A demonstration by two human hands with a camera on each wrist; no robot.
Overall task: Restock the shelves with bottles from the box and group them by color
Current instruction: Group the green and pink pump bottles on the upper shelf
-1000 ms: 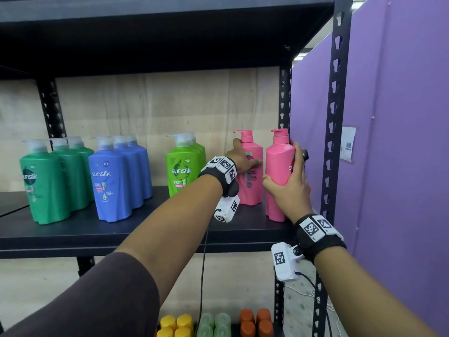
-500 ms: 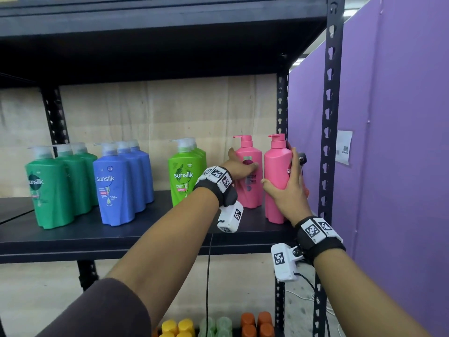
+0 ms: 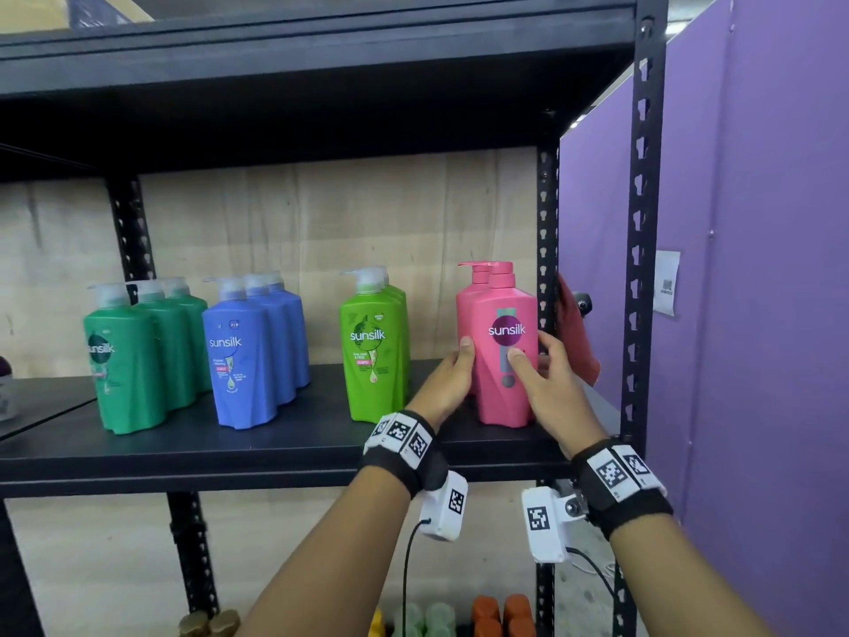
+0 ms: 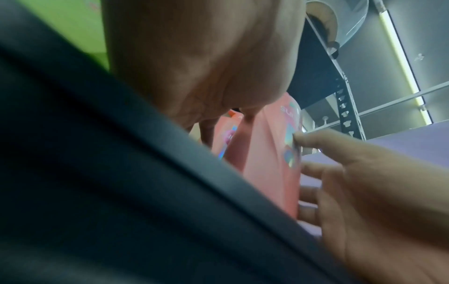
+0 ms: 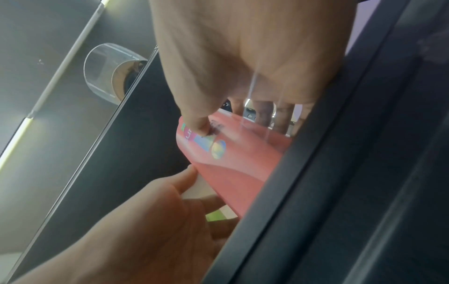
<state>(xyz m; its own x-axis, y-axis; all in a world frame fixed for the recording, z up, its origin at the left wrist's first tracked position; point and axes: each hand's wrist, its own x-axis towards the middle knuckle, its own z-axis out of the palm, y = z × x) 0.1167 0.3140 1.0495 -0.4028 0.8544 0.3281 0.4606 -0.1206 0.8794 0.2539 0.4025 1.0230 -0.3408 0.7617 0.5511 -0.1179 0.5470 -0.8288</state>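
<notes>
Bottles: three dark green [image 3: 124, 360], three blue [image 3: 243, 356], two lime [image 3: 373, 351], two pink [image 3: 503, 356]; both hands [image 3: 448, 383] clasp front pink.

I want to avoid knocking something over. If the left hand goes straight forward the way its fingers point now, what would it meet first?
Probably the rear pink bottle. The left hand already touches the front pink bottle on its left side, with fingers pointing to the back of the shelf. Depth there is unclear.
</notes>
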